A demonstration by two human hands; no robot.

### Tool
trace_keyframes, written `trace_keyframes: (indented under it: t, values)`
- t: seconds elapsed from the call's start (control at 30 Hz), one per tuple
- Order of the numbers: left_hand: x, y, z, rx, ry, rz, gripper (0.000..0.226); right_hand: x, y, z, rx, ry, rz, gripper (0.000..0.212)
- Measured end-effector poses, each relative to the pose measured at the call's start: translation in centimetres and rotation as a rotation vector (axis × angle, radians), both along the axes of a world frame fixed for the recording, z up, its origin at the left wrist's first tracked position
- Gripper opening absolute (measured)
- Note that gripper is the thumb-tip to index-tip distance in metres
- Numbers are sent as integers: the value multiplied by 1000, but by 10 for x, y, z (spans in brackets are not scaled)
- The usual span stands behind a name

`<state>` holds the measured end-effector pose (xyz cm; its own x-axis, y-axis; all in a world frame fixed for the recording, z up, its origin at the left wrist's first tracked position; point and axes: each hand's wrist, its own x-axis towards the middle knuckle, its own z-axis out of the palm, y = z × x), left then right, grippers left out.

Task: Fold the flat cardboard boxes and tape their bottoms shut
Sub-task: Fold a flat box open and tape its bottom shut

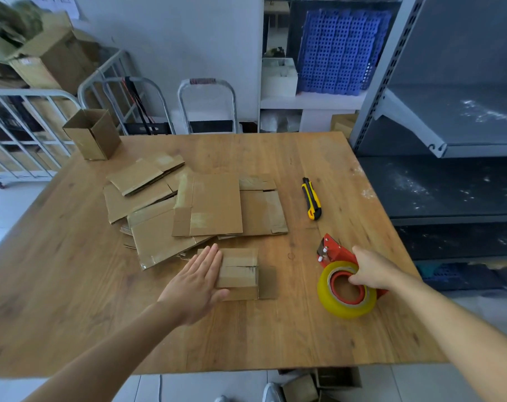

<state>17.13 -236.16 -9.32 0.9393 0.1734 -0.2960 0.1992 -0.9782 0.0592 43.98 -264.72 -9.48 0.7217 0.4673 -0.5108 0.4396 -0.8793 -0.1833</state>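
Left hand (195,288), fingers (213,258) straight, rests on folded box (242,271) (flaps down) while right hand (372,271) grips tape dispenser (343,288).

Left grip (195,287), right grip (372,269), forearms (116,352) bare; pale grey shoes (271,393).

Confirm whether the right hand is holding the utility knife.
No, the right hand grips the tape dispenser; the utility knife lies untouched on the table.

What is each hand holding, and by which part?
Right hand grips the tape dispenser by the roll's core; left hand rests flat on the box.
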Motion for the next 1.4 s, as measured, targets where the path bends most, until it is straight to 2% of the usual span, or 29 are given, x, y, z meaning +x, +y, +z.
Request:
trace_keyframes:
  t: [0.07, 0.2, 0.4, 0.67, 0.9, 1.03, 1.4]
  values:
    - [1, 0, 0, -1, 1, -4, 108, -2, -3, -3, 35, 6, -38, 40]
    - [2, -1, 0, 12, 17, -10, 108, -1, -4, -4, 111, 92, -175, 17]
    - [2, 1, 0, 38, 26, -27, 97, -13, -3, -3, 196, 85, -206, 16]
    - [1, 4, -2, 72, 45, -52, 95, -33, 36, 37, 255, 3, -83, 38]
    - [2, 2, 2, 83, 44, -49, 94, -65, 97, 86, 496, -80, 81, 54]
    - [1, 1, 3, 63, 47, -36, 90, -79, 126, 84, 561, -127, 146, 55]
    - [0, 3, 8, 47, 62, -36, 91, -95, 148, 90, 566, -293, 360, 56]
